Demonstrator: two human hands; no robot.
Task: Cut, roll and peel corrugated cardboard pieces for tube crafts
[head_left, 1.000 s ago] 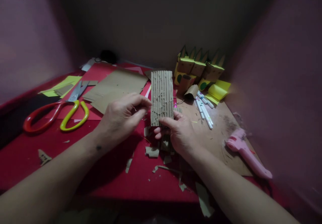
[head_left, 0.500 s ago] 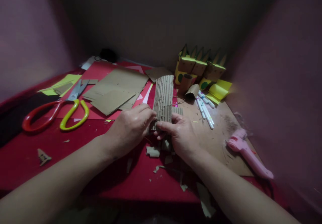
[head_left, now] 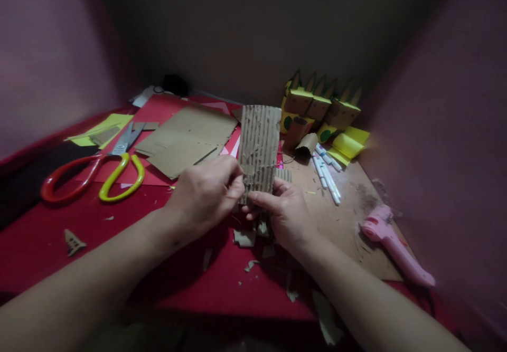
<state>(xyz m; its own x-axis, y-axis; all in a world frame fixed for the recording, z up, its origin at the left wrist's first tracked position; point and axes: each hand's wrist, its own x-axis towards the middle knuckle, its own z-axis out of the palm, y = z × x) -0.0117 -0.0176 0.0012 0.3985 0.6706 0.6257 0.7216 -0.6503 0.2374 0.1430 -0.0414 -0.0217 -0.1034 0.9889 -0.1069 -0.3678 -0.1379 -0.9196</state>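
A strip of brown corrugated cardboard (head_left: 259, 146) stands upright above the red table (head_left: 79, 220), its ribbed side toward me with scraps of torn paper skin still on it. My left hand (head_left: 206, 193) pinches its lower left edge with thumb and fingertips. My right hand (head_left: 283, 209) grips its bottom edge from the right, thumb across the front. Torn paper bits (head_left: 245, 238) lie on the table just below both hands.
Red-and-yellow scissors (head_left: 95, 175) lie at the left, flat cardboard sheets (head_left: 186, 141) behind them. Yellow and brown paper models (head_left: 317, 106) stand at the back right, with white markers (head_left: 327, 172) in front. A pink glue gun (head_left: 396, 246) rests at the right on a brown board.
The cardboard strip dipped and curled half a second ago, then rose and flattened again. My left fingers have closed onto its lower left edge. The view shifted slightly.
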